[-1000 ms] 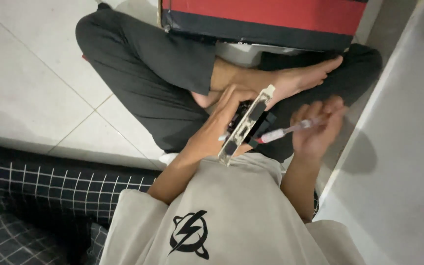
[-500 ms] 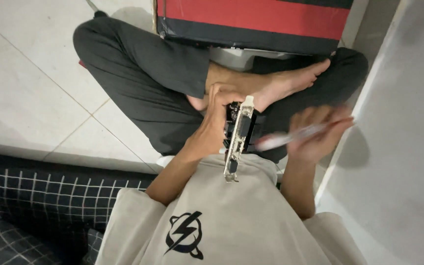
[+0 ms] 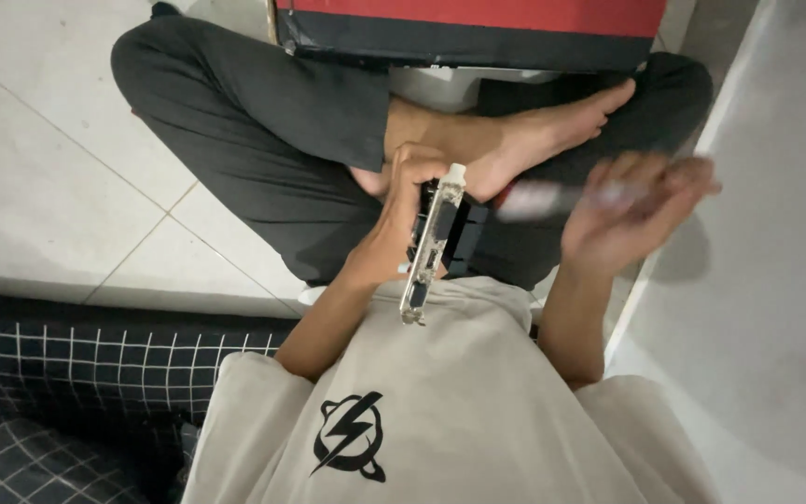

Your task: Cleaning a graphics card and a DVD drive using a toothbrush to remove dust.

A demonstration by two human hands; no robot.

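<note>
I sit cross-legged on a tiled floor in dark trousers and a beige shirt. My left hand (image 3: 401,210) grips a black computer expansion card (image 3: 445,233) with a silver metal bracket, held upright and edge-on over my lap. My right hand (image 3: 622,210) is blurred with motion to the right of the card. It holds a thin pen-like tool (image 3: 562,196) with a red and white handle, its red end pointing left toward the card. My bare foot (image 3: 524,140) lies just beyond the card.
A red and black box (image 3: 478,28) stands on the floor beyond my legs. A white wall or panel (image 3: 776,280) runs along the right. Dark grid-patterned bedding (image 3: 67,392) lies at the lower left, beside light floor tiles (image 3: 39,168).
The card has turned from angled to edge-on and upright in my left hand. My right hand with the tool has swung out to the right and is now blurred.
</note>
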